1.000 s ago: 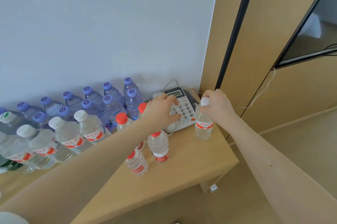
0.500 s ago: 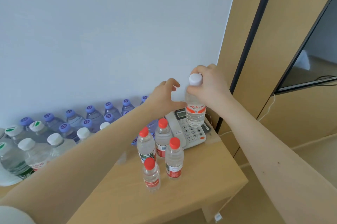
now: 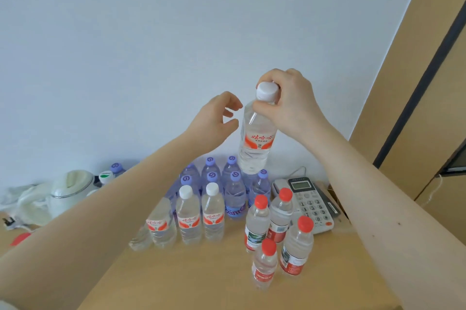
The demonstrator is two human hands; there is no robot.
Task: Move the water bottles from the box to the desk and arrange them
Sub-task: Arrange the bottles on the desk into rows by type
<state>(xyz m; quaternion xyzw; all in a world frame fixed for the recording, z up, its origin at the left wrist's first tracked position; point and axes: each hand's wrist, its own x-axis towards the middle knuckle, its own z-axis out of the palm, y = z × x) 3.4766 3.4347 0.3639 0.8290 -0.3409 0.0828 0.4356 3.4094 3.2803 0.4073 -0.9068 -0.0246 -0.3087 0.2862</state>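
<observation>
A clear white-capped bottle (image 3: 256,138) with an orange and red label hangs upright in mid-air, high over the back edge of the desk (image 3: 201,279). The right hand (image 3: 290,102) grips it at the neck, fingers and thumb curled just under the cap. A second ago this bottle stood on the desk by the telephone (image 3: 310,203) near the far right corner; it has since been lifted straight up and carried a little leftward. It now hangs above the purple-capped bottles (image 3: 234,193) packed along the back edge.

The left hand (image 3: 216,117) is raised just beside the bottle's shoulder, fingers loosely curved and holding nothing. Whether a fingertip touches the plastic cannot be told.

Below, a row of matching white-capped bottles (image 3: 213,216) stands in the middle of the desk in front of the purple caps. Four red-capped bottles (image 3: 297,246) cluster toward the right edge, just in front of the telephone. A pale kettle (image 3: 70,191) sits toward the far left.

The lift suggests the bottle is being re-sited rather than newly placed, probably to join the matching row, which has bare desk at its right end. The box is not in view.
</observation>
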